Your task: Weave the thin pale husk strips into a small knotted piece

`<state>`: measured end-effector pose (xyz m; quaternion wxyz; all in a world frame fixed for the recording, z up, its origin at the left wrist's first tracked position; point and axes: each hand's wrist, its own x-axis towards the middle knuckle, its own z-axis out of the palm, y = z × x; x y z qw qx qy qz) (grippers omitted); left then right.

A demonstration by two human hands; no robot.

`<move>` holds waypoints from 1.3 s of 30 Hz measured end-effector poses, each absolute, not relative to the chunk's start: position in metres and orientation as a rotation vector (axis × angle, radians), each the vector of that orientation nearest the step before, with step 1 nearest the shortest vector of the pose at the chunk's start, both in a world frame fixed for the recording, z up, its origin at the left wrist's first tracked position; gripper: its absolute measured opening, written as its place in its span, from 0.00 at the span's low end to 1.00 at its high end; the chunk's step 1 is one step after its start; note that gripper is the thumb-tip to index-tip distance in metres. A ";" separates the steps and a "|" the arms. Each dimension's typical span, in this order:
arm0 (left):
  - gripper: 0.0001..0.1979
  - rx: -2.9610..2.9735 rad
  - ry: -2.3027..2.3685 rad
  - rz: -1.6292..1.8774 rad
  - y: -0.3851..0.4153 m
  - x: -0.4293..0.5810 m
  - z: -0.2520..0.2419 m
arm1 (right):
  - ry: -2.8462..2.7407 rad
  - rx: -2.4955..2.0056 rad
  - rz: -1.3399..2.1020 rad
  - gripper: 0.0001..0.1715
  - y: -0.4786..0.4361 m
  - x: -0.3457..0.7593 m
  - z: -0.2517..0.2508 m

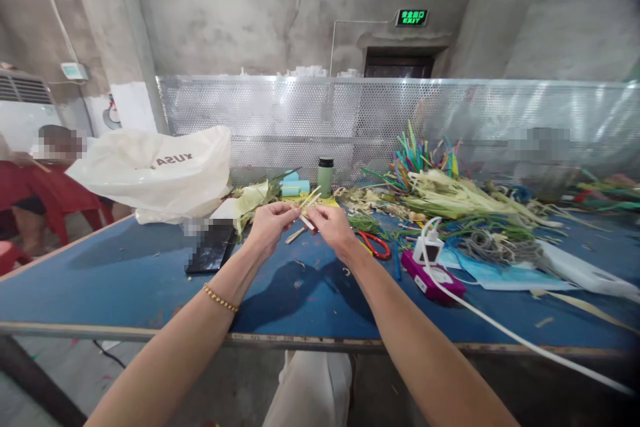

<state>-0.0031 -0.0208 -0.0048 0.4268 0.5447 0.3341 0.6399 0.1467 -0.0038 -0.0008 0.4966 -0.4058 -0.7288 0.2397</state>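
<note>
My left hand (270,223) and my right hand (333,227) are raised together over the blue table (125,273), fingers pinched. Between them they hold a few thin pale leaf strips (309,200) that stick up and to the right. A small reddish bit shows at my right fingertips. A loose pale strip (295,235) lies on the table just below my hands. A bead bracelet sits on my left wrist.
Red-handled scissors (376,245) lie right of my hands. A magenta power bank (433,277) with a white charger and cable, a dark phone (213,248), a green flask (325,177), a white plastic bag (160,170) and piles of leaves and coloured strips (450,193) surround them. A person in red sits far left.
</note>
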 end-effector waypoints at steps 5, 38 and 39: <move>0.12 1.402 0.876 1.627 -0.021 -0.004 -0.002 | -1.846 -0.946 0.579 0.15 -0.006 0.149 0.003; 0.07 2.000 1.069 1.429 -0.021 -0.002 -0.007 | -1.774 -1.038 0.333 0.13 -0.013 0.150 0.007; 0.07 1.969 1.057 1.419 -0.021 -0.002 -0.007 | -1.794 -1.036 0.241 0.12 -0.012 0.151 0.008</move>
